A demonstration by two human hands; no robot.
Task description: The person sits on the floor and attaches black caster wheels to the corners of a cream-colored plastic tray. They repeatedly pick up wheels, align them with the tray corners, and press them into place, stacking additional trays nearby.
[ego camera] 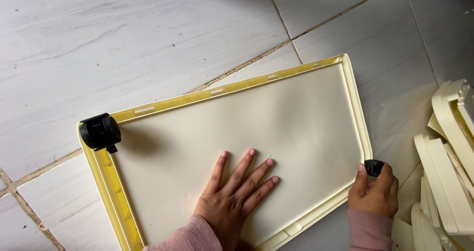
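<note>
Panel (296, 122) is lying flat on the white tiled floor (98, 43), pale yellow plastic with a ribbed rim, angled a bit across the tiles. Left hand (237, 191) is spread open, palm down on the middle of it, fingers fanned out. Right hand (375, 194) is closed around a small black caster wheel (374, 167), right at the panel's near right corner. 1 black caster (100, 131) already sits at the far left corner. Stack of cream plastic parts (444, 167) is off to the right.
</note>
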